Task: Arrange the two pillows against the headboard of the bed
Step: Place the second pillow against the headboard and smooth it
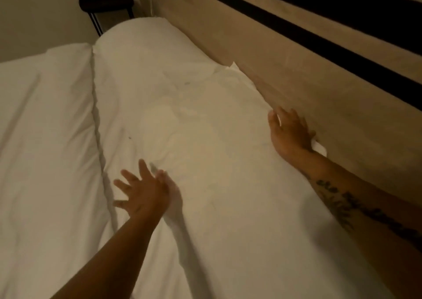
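Dim, warm-lit bedroom, and the head camera was looking down along a white bed with a pale wooden headboard (285,54) running up the right side (it had a dark stripe across it). The near pillow (205,138) lay flat under and between both hands, its long edge pressed up against the headboard. The far pillow (146,47) sat beyond the fingertips, also against the headboard, its near end touching the near pillow. Left of the left hand was the folded white duvet (45,127), with a seam line just beside the fingers.

The left hand (141,195) was spread wide, fingers apart, hovering just over the pillow's left edge with a shadow right next to it, gripping nothing. The right hand (290,131) was open too, fingers splayed at the pillow's edge where it met the headboard. A black chair back (106,1) stood well beyond both hands.
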